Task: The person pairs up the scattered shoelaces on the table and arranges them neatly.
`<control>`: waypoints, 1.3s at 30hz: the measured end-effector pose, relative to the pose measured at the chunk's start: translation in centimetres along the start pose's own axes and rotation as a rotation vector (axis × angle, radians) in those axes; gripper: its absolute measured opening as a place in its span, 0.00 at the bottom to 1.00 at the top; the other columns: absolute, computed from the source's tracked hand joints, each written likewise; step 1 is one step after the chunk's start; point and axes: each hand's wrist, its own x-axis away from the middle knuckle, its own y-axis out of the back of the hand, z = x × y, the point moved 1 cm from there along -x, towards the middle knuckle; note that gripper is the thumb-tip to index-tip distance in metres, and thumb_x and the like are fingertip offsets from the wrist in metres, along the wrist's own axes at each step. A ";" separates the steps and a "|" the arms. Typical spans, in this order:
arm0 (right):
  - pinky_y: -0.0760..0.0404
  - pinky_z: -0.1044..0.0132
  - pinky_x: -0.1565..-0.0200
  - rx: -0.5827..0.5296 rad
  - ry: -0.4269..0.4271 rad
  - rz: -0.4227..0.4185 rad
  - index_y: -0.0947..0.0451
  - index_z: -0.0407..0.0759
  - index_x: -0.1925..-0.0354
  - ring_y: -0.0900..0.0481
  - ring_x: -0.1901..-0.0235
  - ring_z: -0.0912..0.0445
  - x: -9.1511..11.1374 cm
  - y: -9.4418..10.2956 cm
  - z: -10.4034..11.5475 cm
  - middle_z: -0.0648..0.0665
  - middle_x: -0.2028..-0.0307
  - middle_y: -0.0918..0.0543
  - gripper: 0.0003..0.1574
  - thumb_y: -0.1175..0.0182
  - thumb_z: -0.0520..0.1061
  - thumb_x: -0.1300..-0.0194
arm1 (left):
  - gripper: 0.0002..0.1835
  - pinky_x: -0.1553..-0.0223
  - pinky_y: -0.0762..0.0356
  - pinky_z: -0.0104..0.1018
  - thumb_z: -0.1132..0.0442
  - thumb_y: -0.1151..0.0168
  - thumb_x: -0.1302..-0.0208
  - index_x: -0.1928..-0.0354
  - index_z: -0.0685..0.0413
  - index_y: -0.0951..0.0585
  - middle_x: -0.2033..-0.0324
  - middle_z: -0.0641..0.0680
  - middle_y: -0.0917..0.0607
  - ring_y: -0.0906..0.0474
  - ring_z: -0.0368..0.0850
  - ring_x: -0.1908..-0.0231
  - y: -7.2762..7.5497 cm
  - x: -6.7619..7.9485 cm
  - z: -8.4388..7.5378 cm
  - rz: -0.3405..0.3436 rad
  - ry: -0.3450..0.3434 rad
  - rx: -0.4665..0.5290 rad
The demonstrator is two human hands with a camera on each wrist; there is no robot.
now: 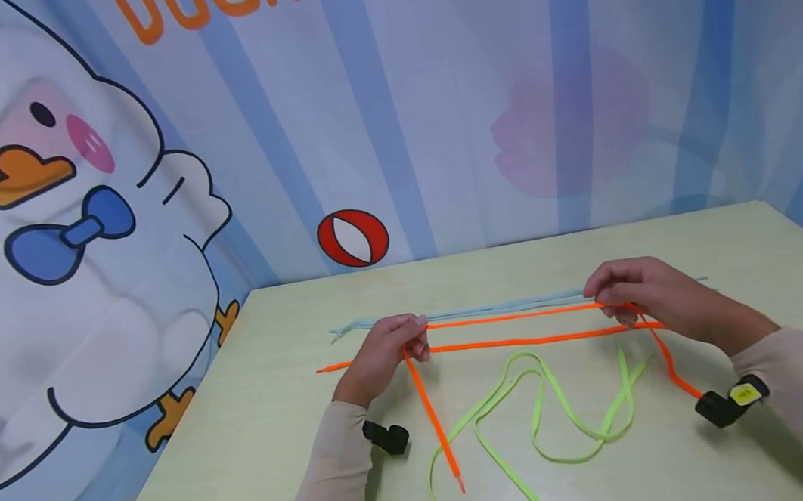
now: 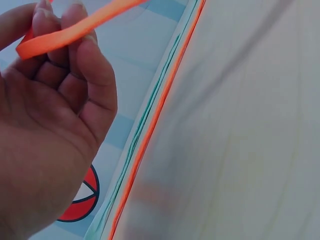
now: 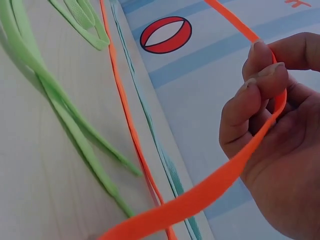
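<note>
An orange shoelace (image 1: pixel 514 317) is stretched between my two hands, above the table. My left hand (image 1: pixel 386 353) pinches it between thumb and fingers, and a tipped end hangs down from there. The right hand (image 1: pixel 656 298) pinches the lace farther along, with its other end dangling toward the wrist. Another orange strand (image 1: pixel 529 341) lies straight on the table behind; whether it joins the held lace cannot be told. Behind that lies a light blue shoelace (image 1: pixel 500 307), doubled and straight. In the right wrist view the held lace (image 3: pixel 215 192) runs through the curled fingers.
A yellow-green shoelace (image 1: pixel 576 458) lies in loose loops on the pale table (image 1: pixel 260 409), nearest my body. A printed cloth backdrop (image 1: pixel 436 127) with a duck and a ball stands along the table's back edge. Each wrist wears a small black camera (image 1: pixel 387 437).
</note>
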 end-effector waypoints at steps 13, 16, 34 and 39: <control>0.24 0.58 0.69 -0.093 0.111 0.070 0.24 0.34 0.52 0.31 0.76 0.48 -0.1 0.7 -0.3 0.43 0.71 0.26 0.10 0.53 0.33 0.24 | 0.20 0.55 0.22 0.41 0.50 0.45 0.25 0.70 0.59 0.25 0.76 0.54 0.26 0.24 0.51 0.69 0.7 0.0 -0.1 -0.028 -0.036 0.100; 0.24 0.58 0.70 -0.117 0.135 0.084 0.24 0.34 0.52 0.32 0.77 0.47 0.0 0.8 -0.4 0.43 0.71 0.26 0.11 0.53 0.32 0.24 | 0.18 0.56 0.22 0.40 0.52 0.46 0.24 0.69 0.59 0.24 0.75 0.54 0.26 0.24 0.50 0.69 0.9 0.0 -0.1 -0.042 -0.055 0.134; 0.26 0.56 0.73 -0.139 0.178 0.036 0.24 0.32 0.54 0.32 0.76 0.48 0.1 1.1 -0.4 0.44 0.71 0.25 0.12 0.55 0.30 0.24 | 0.16 0.58 0.26 0.39 0.56 0.50 0.24 0.69 0.58 0.24 0.72 0.53 0.24 0.25 0.49 0.67 2.5 0.7 0.0 -0.173 -0.093 0.286; 0.26 0.58 0.73 -0.165 0.193 -0.013 0.25 0.28 0.54 0.31 0.76 0.48 0.1 1.2 -0.7 0.43 0.71 0.25 0.11 0.55 0.29 0.24 | 0.16 0.58 0.27 0.39 0.57 0.50 0.24 0.69 0.58 0.24 0.74 0.52 0.24 0.25 0.48 0.68 2.8 0.9 0.0 -0.205 -0.092 0.302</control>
